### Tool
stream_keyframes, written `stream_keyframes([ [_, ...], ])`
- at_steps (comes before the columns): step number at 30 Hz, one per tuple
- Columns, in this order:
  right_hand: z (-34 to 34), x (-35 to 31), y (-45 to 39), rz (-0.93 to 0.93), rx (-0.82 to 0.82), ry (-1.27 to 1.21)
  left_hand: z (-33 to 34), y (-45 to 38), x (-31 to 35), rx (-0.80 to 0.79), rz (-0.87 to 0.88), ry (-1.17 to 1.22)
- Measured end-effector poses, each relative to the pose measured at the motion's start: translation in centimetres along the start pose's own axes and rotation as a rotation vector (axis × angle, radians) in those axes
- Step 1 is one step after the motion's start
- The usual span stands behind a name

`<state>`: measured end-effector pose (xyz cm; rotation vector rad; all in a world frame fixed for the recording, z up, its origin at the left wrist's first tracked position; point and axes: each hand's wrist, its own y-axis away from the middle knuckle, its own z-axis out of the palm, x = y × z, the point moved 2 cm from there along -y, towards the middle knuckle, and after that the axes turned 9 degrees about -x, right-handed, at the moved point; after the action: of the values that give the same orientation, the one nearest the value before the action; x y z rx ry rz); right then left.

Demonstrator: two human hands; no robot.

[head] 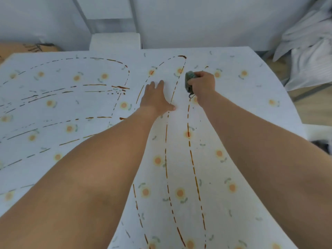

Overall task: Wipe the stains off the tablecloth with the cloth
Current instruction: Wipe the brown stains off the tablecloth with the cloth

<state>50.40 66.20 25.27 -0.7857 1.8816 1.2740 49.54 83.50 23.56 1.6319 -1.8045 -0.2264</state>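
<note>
A white tablecloth (251, 108) printed with small orange flowers covers the table. Long dashed brown stain lines (166, 141) run across it, some curving from near me to the far edge, others sweeping over the left half. My right hand (202, 85) is shut on a bunched dark green cloth (189, 80) and presses it onto the tablecloth near the far end of one stain line. My left hand (156, 97) lies flat on the tablecloth with fingers spread, just left of the cloth, between two stain lines.
A white chair back (115, 41) stands behind the table's far edge. Rumpled white bedding (309, 51) lies at the right. A tan object (27, 48) sits at the far left. Wooden floor (312, 108) shows past the table's right edge.
</note>
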Motion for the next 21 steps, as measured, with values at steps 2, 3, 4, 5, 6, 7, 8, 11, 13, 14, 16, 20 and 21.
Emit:
stream_keyframes([
  [2, -0.8, -0.8, -3.0, -0.06, 0.064, 0.178, -0.8, -2.6, 0.2, 0.006, 0.0, -0.073],
  [3, -1.1, -1.1, -4.7, -0.108, 0.107, 0.27, -1.0, -3.8, 0.0, 0.012, -0.005, -0.118],
  [4, -1.5, -1.7, -6.0, -0.151, 0.157, 0.359, -1.0, -4.8, -0.3, 0.017, -0.007, -0.17],
  [5, -1.9, -2.0, -7.3, -0.194, 0.202, 0.449, -0.9, -5.7, -0.8, 0.01, -0.004, -0.212],
  [6, -2.4, -2.1, -8.9, -0.233, 0.249, 0.535, -0.7, -6.6, -1.3, -0.004, 0.003, -0.223],
  [7, -2.9, -2.1, -10.3, -0.27, 0.284, 0.624, -0.5, -7.2, -1.8, -0.02, 0.007, -0.214],
  [8, -3.4, -1.6, -11.2, -0.281, 0.305, 0.713, -0.3, -7.5, -2.2, -0.032, 0.012, -0.201],
  [11, -2.8, 0.6, -13.6, -0.188, 0.374, 0.86, -0.2, -8.5, -2.4, -0.053, 0.018, -0.214],
  [13, -0.5, 0.3, -14.6, -0.171, 0.443, 0.838, -0.4, -8.7, -2.0, -0.062, 0.002, -0.241],
  [14, 1.2, -0.4, -15.1, -0.203, 0.435, 0.834, -0.4, -8.8, -1.9, -0.066, -0.003, -0.251],
  [16, 5.3, -2.1, -15.3, -0.333, 0.284, 0.869, -0.4, -8.7, -1.9, -0.057, -0.003, -0.25],
  [20, 12.2, -3.1, -12.3, -0.69, -0.132, 1.151, -0.5, -8.3, -1.9, -0.029, 0.0, -0.219],
  [21, 11.9, -2.7, -11.8, -0.761, -0.205, 1.218, -0.6, -8.3, -1.8, -0.031, 0.004, -0.214],
])
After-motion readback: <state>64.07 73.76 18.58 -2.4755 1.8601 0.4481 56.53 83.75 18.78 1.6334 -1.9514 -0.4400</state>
